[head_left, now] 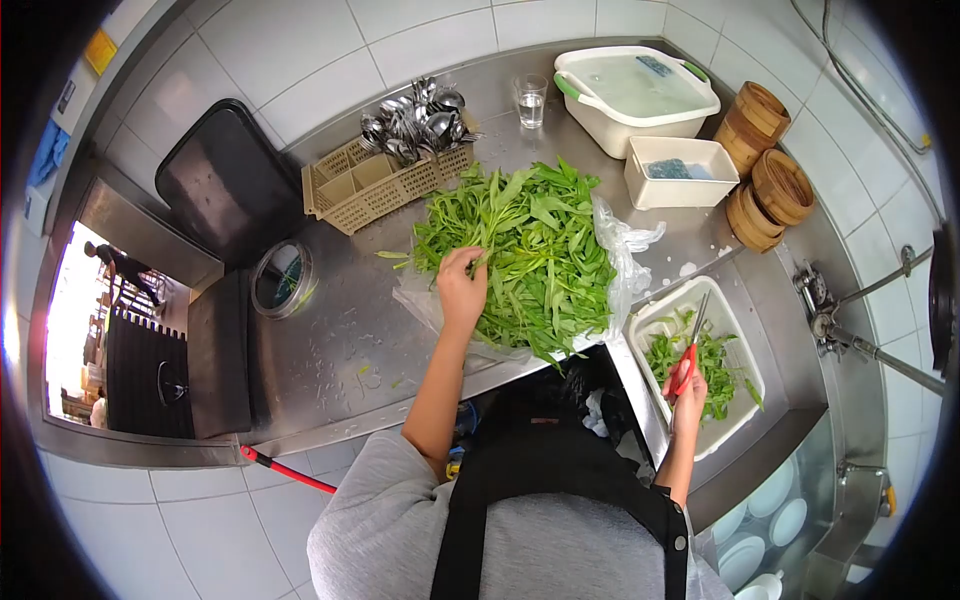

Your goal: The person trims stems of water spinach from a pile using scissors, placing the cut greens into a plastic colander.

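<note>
A big heap of leafy greens (545, 250), long-leaved like water spinach, lies on a clear plastic bag (625, 240) on the steel counter. At the heap's left side my left hand (463, 285) has its fingers curled round some stems. My right hand (687, 385) grips red-handled scissors (690, 352), blades pointing away from me and upward. Those scissors are over a white basin (750, 372) sitting at the sink, which holds cut greens (715, 360). My right palm partly hides the scissors' handles.
Behind the heap stands a beige cutlery rack (385, 198) full of spoons and forks (420, 122), beside a glass of water (531, 103). Farther right are a large white tub (610, 120), a small white container (680, 190) and bamboo steamers (755, 125). A round clear lid (283, 280) lies left.
</note>
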### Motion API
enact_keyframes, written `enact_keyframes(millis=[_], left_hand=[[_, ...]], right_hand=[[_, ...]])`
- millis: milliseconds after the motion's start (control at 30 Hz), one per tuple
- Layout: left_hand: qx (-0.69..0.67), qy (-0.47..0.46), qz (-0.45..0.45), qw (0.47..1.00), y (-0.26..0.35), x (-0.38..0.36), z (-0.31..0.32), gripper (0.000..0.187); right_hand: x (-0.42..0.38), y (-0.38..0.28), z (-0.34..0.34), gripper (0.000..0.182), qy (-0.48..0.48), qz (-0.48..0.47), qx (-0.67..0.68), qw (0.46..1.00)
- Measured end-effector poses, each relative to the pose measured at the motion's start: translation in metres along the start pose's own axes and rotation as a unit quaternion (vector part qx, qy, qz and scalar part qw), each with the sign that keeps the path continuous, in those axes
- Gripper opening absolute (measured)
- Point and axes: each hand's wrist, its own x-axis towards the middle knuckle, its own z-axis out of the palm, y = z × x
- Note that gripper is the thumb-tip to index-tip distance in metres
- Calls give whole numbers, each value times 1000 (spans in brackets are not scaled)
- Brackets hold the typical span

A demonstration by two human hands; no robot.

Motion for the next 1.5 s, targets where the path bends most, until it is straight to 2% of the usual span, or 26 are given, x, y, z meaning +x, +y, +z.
enact_keyframes(millis=[167,233,300,367,400,467,500,567,700,767,867,1000,1067,1200,1267,1333,1400,1433,1500], left_hand=[[-88,51,-58,993,-3,7,-2,9],[-24,15,-97,995,-11,8,-4,10],[-48,-6,-95,994,-7,8,-4,11],[26,-37,-66,997,-10,8,0,14],[26,-37,-66,997,-7,10,-1,14],[-14,6,-127,992,1,16,-1,17],[-14,7,-126,992,-5,16,-2,17],[32,14,-27,999,-22,13,-2,17],[35,17,-53,998,-24,10,3,15],[108,-38,-88,989,-15,8,5,15],[130,-63,-90,985,-19,9,8,17],[126,-41,-51,990,-21,13,4,16],[50,-9,-51,997,-14,16,-3,13],[-4,15,-44,999,17,22,-20,11],[-31,37,0,999,30,25,-23,11],[-63,27,-4,998,44,25,-20,11],[-103,-4,-13,995,63,21,-10,13],[-107,-10,-12,994,72,19,-2,13],[-141,-72,61,985,92,12,16,16]], right_hand=[[-8,-7,2,32,-33,-13,-19,999],[-10,-6,2,32,-32,-15,-14,999],[-11,-6,2,31,-37,-17,-6,999],[-12,-6,3,31,-39,-16,-7,999],[-13,-7,3,31,-42,-14,-7,999],[-15,-7,4,30,-47,-15,-8,999],[-14,-8,5,30,-51,-17,-9,999],[-15,-7,6,30,-49,-18,-5,999],[-16,-10,8,30,-54,-15,-15,998],[-15,-8,9,30,-56,-16,-15,998],[-15,-7,11,29,-63,-17,-14,998],[-17,-10,13,30,-81,-33,-7,996],[-18,-8,14,32,-73,-48,-21,996],[-23,-9,15,35,-76,-64,-21,995],[-25,-10,16,36,-85,-68,-18,994],[-28,-12,17,37,-92,-73,-15,993],[-35,-21,17,30,-192,-67,67,977],[-39,-29,16,31,-233,-56,64,969],[-44,-35,14,27,-304,-73,86,946]])
